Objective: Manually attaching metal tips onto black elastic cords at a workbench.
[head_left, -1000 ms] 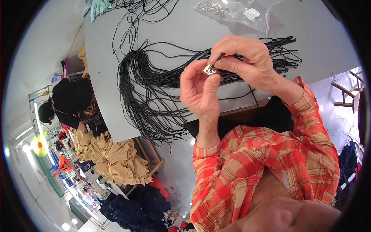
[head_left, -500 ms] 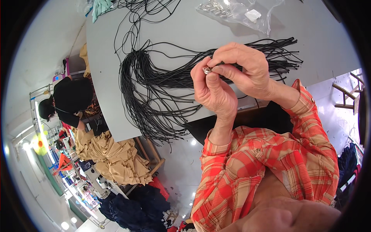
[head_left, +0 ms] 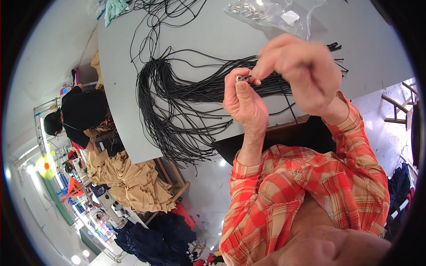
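Note:
Between the thumb and fingers of my left hand is a small silver metal cord lock, its end with two small openings facing up. A short dark cord end shows beside it, toward my right hand. My right hand is smeared by motion just to the right, its fingertips close to the cord lock; whether they grip the cord cannot be made out. Under both hands a thick bundle of black cords lies across the grey table, with knotted or tipped ends at the right.
A clear plastic bag of silver metal pieces lies at the table's far side. More black cord trails at the far left, by a pale green cloth. Tan fabric is heaped left of the table; a person in black bends there.
My right hand has moved right and up, away from the cord lock, and turned. My left hand keeps its pinch, and more of the metal piece shows.

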### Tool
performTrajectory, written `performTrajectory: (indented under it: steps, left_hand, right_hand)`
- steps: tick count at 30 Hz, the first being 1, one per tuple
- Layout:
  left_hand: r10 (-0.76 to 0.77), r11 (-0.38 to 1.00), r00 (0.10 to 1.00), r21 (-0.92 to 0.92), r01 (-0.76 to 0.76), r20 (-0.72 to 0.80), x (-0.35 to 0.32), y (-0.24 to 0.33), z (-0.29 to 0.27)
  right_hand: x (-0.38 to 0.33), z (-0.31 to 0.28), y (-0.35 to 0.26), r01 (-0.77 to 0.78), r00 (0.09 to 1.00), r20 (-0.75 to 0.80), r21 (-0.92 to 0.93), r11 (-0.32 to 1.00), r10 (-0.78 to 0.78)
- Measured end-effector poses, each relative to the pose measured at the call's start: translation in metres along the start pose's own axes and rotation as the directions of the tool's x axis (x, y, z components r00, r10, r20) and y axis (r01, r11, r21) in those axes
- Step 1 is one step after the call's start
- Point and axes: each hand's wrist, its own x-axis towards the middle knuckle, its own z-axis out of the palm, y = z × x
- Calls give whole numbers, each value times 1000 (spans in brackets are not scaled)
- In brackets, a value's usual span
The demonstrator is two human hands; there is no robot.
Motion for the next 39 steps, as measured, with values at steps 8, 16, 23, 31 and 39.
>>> performTrajectory:
  steps: [8,16,23,31,39]
  left_hand:
    - [83,992,994,89,-89,65,8,6,-6]
    - [82,985,987,138,-101,135,9,9,-10]
    - [72,965,977,235,-120,200,10,10,-15]
    - [22,931,967,347,-112,255,9,11,-15]
    - [-108,968,975,246,58,192,9,15,-18]
  right_hand:
    - [16,-24,-18,-248,958,163,49,968,237]
    - [17,-20,-4,301,893,450,-584,754,-9]
    - [15,-19,0,398,857,516,-643,654,-14]
    - [19,-18,5,475,815,577,-619,625,-47]
    - [7,-20,21,281,865,501,-533,798,29]
